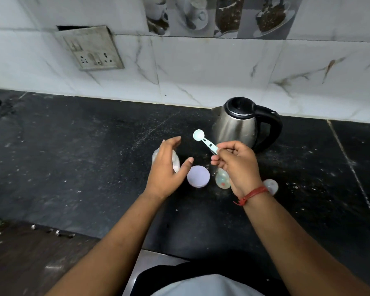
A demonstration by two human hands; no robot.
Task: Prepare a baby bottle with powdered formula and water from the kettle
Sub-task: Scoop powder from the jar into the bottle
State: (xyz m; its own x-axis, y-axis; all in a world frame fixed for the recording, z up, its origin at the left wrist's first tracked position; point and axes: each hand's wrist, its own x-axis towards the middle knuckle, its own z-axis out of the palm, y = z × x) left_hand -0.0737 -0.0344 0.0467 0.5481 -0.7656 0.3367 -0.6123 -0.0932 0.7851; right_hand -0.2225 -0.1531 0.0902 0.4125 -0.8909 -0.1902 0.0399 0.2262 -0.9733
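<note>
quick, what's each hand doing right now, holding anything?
Left hand: open, fingers relaxed beside the clear jar, gripping nothing.
Right hand: pinching the scoop handle.

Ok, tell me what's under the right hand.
Under the right hand a clear baby bottle stands on the black counter, only its lower body showing. Its mouth and contents are covered by the hand, which pinches the scoop.

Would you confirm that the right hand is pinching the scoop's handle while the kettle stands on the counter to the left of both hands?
Not quite: the head view shows the kettle right of and behind both hands. The right hand does pinch the scoop by its handle.
</note>
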